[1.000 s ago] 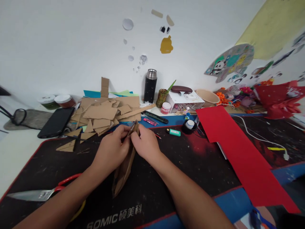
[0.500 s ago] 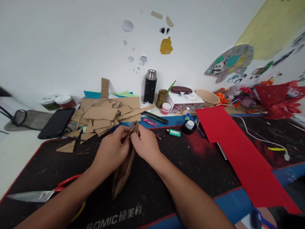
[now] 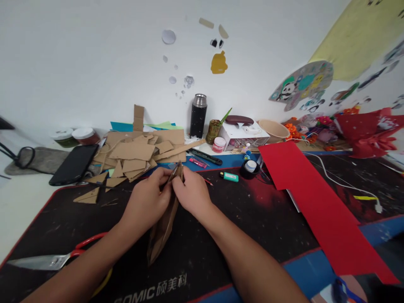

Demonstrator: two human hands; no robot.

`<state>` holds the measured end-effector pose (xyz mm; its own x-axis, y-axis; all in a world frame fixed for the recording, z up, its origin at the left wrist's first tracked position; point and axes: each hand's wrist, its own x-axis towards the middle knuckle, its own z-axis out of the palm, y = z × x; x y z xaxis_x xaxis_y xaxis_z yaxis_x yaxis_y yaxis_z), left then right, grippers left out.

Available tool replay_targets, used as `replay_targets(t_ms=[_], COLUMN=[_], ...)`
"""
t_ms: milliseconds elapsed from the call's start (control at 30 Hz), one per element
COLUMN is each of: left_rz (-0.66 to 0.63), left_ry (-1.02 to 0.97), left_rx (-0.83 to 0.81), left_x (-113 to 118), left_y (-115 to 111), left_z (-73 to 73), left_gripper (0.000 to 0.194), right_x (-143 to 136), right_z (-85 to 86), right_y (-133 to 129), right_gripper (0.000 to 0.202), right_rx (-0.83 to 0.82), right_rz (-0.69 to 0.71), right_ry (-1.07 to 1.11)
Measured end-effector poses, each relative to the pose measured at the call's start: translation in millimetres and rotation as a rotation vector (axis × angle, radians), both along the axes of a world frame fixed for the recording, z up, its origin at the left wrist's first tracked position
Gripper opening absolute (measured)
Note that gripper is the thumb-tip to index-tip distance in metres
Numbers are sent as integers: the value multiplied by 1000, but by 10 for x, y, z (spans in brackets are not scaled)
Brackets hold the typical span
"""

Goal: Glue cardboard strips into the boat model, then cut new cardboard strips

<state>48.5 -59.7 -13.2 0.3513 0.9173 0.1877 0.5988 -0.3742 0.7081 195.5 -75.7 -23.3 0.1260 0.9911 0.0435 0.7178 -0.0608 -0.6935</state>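
Between my hands is a long, narrow folded cardboard piece, tilted over the dark desk mat. Its far, pointed end is pinched by both hands, while the near end hangs free toward me. My left hand is closed on the left side, with fingers curled over the edge. On the right side my right hand is closed too, thumb pressed on the cardboard near the tip. The fingers partly hide that end. Scissors with red and yellow handles lie under my left forearm.
Cardboard scraps are heaped behind my left hand, beside a black phone. A box cutter, a green lighter and a black flask stand or lie beyond my hands. Red card covers the right side.
Both hands keep the same grip on the cardboard, which has barely moved. The whole view has shifted very slightly.
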Motion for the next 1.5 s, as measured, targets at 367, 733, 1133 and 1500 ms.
replay_targets(t_ms=[367, 733, 1133, 1500], left_rz=[-4, 3, 1, 3], left_ry=[-3, 22, 7, -17], left_rx=[-8, 14, 8, 9], left_x=[-14, 2, 6, 15], left_y=[-8, -9, -4, -9], left_z=[-18, 8, -3, 7], left_gripper=[28, 27, 24, 22], right_x=[2, -14, -9, -12], right_z=[-16, -7, -24, -2], right_y=[14, -5, 6, 5], right_gripper=[10, 9, 9, 10], right_rx=[7, 5, 1, -13], right_rz=[7, 2, -3, -5], right_ry=[21, 21, 22, 19])
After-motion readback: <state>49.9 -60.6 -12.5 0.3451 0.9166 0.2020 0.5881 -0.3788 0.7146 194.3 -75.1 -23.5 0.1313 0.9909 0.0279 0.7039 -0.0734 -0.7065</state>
